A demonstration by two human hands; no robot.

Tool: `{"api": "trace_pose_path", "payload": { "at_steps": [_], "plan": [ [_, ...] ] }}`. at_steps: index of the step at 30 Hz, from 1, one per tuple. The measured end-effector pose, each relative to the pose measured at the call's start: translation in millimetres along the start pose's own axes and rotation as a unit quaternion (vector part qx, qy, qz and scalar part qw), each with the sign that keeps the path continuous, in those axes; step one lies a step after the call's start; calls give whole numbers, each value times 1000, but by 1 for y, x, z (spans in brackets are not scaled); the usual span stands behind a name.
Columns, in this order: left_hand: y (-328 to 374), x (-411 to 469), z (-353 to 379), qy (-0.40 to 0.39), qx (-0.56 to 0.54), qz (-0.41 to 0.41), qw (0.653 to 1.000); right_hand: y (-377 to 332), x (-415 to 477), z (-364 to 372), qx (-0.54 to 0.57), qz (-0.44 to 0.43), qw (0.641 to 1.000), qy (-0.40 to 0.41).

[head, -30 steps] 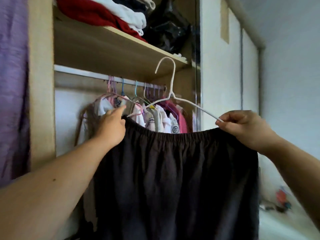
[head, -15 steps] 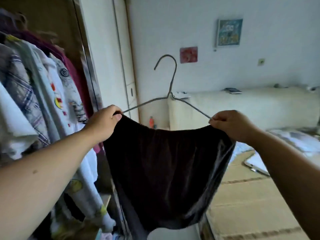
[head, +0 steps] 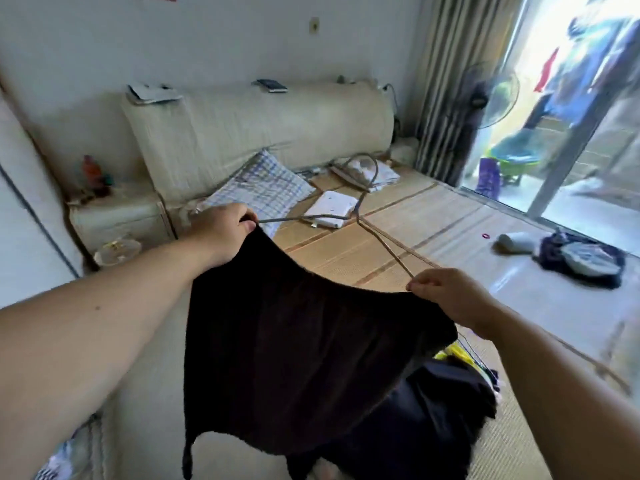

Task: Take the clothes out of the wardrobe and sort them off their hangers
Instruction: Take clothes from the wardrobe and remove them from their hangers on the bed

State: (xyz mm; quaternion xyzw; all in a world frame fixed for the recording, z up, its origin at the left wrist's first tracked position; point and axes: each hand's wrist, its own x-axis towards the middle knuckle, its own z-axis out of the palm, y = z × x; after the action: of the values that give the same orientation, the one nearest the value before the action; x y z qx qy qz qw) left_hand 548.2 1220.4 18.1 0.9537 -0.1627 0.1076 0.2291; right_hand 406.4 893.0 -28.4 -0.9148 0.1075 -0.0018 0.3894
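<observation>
- The left hand [head: 221,233] has its grip closed on the left corner of a dark garment [head: 294,341], together with the left end of a wire hanger [head: 287,218]
- The right hand [head: 446,296] has its grip pinched on the garment's right corner, where the hanger's other end meets it
- The garment hangs spread between both hands, in the air over the near part of the bed [head: 398,220]; its gathered top edge sags in the middle and its lower part falls towards the camera
- The hanger tilts away from the person, with its hook pointing to the far side
- A heap of dark clothes [head: 433,410] lies on the bed below the right forearm, partly hidden by the garment
- A smaller pile of clothes [head: 581,258] lies at the right, well apart
- A checked pillow [head: 263,188] leans on the padded headboard [head: 259,129] at the far side, with a bedside table [head: 117,213] to its left
- A fan [head: 491,98] stands beside the curtain [head: 446,81] at the far right
</observation>
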Motion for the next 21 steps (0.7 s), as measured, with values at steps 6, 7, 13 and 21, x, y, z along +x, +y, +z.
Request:
{"api": "trace_pose_path", "payload": {
  "at_steps": [6,7,13,21],
  "plan": [
    [118,51,122,-94,-51,45,993,123,-11,-83,28,102,991,86],
    [134,58,144,-109,-56,44,991,143,-7,-91,21,117,988,95],
    [180,83,268,-197,-20,9,980,257,34,-93,-10,194,978,80],
    [183,94,400,-289,49,-32,956,377,84,-32,3,289,957,8]
  ]
}}
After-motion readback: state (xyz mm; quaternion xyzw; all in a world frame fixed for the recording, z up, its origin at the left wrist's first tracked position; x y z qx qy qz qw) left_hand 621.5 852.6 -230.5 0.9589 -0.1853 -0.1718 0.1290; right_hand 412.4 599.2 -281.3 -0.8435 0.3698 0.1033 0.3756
